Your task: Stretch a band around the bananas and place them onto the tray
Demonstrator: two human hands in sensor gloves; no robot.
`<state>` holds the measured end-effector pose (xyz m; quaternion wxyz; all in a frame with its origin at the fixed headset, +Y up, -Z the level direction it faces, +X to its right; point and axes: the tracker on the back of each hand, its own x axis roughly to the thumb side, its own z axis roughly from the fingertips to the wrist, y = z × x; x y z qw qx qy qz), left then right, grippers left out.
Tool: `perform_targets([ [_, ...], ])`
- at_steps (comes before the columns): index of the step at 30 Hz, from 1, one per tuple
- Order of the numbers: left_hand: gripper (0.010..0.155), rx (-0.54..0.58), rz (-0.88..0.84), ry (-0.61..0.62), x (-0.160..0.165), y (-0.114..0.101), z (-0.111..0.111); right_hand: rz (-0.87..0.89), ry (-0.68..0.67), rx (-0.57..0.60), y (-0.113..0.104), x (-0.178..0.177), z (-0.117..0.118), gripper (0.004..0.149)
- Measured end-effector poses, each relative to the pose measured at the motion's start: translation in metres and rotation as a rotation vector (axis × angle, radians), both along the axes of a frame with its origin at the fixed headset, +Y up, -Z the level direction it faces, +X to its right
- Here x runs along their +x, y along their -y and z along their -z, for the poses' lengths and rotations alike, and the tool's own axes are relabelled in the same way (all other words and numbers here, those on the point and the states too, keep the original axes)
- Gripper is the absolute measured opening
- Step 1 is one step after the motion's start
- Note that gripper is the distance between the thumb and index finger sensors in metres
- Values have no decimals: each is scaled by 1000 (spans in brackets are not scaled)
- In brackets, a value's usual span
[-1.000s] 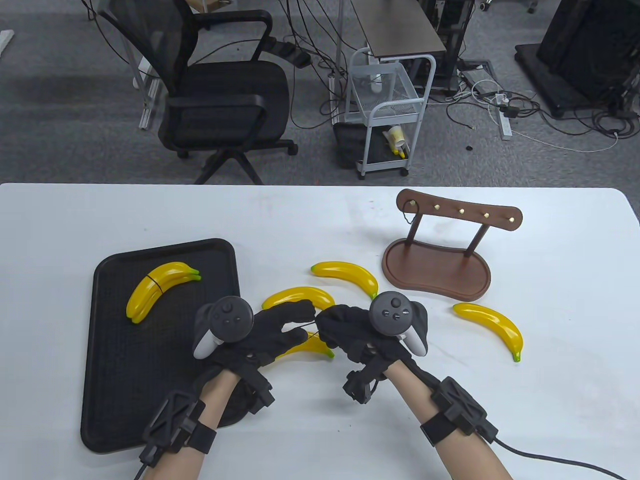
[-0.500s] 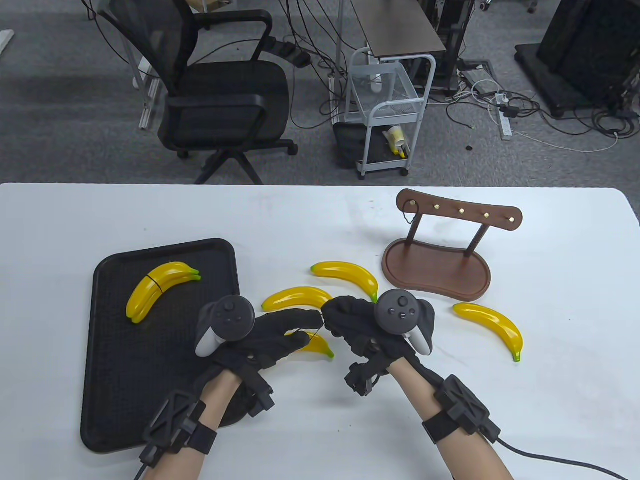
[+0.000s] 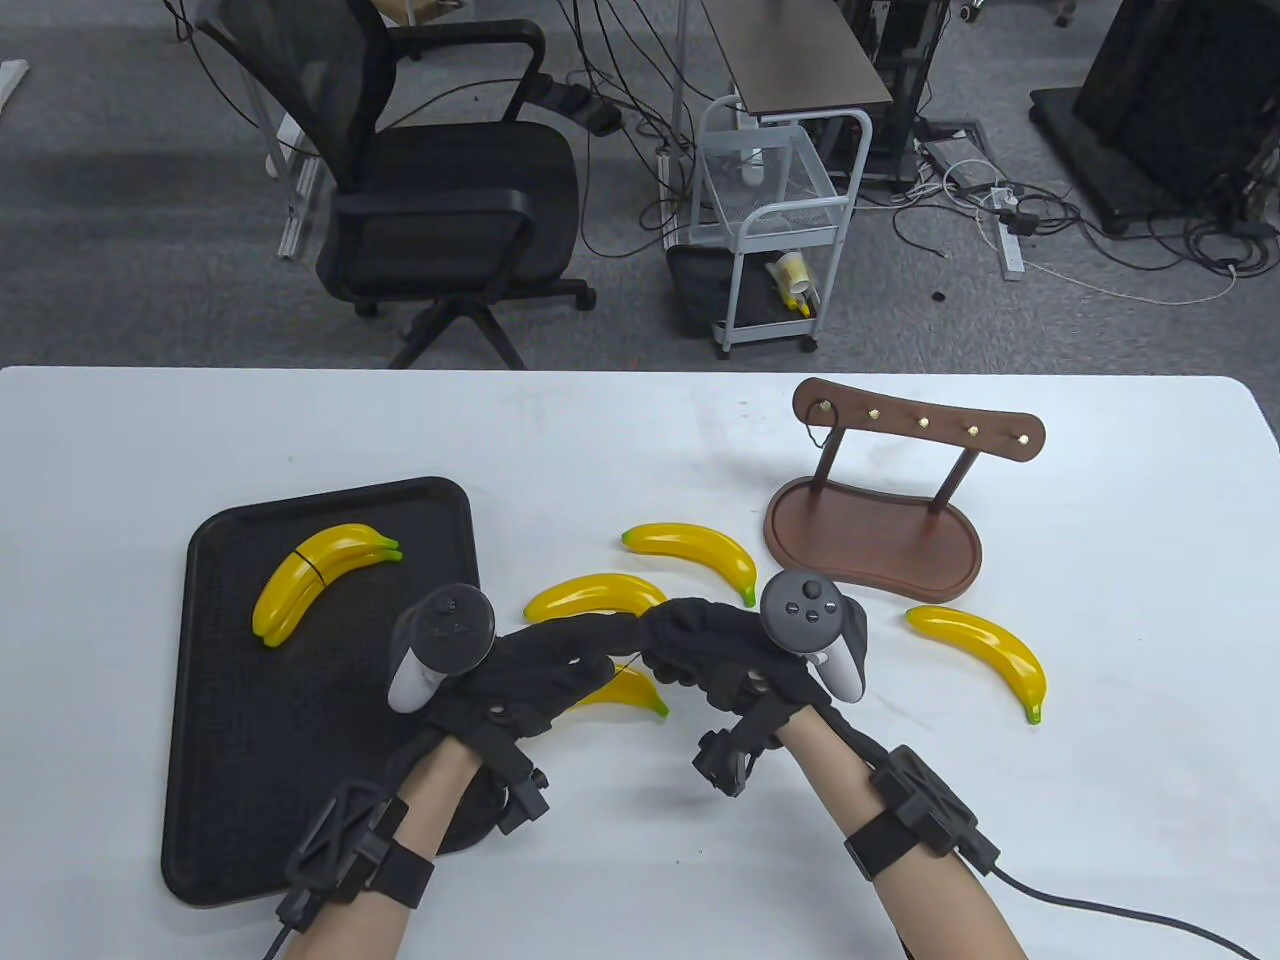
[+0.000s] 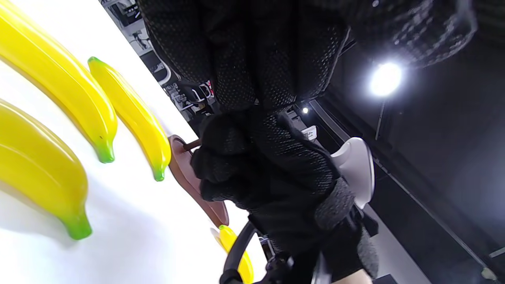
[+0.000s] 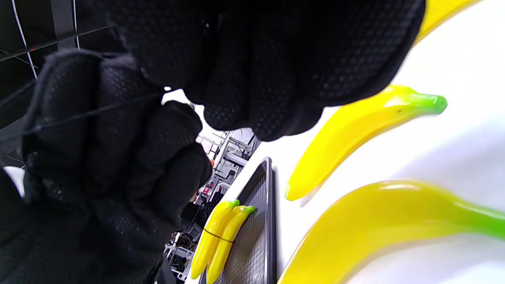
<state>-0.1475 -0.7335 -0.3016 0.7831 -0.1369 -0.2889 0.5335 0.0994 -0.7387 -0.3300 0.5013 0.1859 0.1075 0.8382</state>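
Observation:
Over the table's middle my left hand (image 3: 600, 645) and right hand (image 3: 668, 640) meet fingertip to fingertip, just above a loose yellow banana (image 3: 632, 692). A thin black band (image 5: 90, 112) runs taut across the curled left glove (image 5: 110, 157), and both hands pinch it. Three more loose bananas lie near: one (image 3: 595, 597) just beyond the hands, one (image 3: 692, 553) farther back, one (image 3: 985, 655) at the right. A banded pair of bananas (image 3: 320, 575) lies on the black tray (image 3: 200, 760) at the left.
A brown wooden hook stand (image 3: 870, 530) stands behind and to the right of the hands. The tray's near right corner sits under my left wrist. Beyond the table's far edge are an office chair (image 3: 440, 200) and a small white cart (image 3: 770, 220).
My hands have drawn together until their fingertips touch. The left fingers, spread a second ago, have closed up. The right hand has shifted slightly up and right. No banana has moved.

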Motion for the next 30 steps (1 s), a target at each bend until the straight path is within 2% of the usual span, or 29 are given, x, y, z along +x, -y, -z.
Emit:
perform_targets([
  [15, 67, 6, -12, -4, -5, -6, 0, 129, -50, -42, 3, -2, 0, 38],
  [24, 70, 77, 103, -75, -15, -12, 1, 77, -43, 10, -2, -2, -3, 44],
  [30, 71, 138, 162, -153, -32, -23, 1, -49, -63, 87, -3, -3, -5, 48],
])
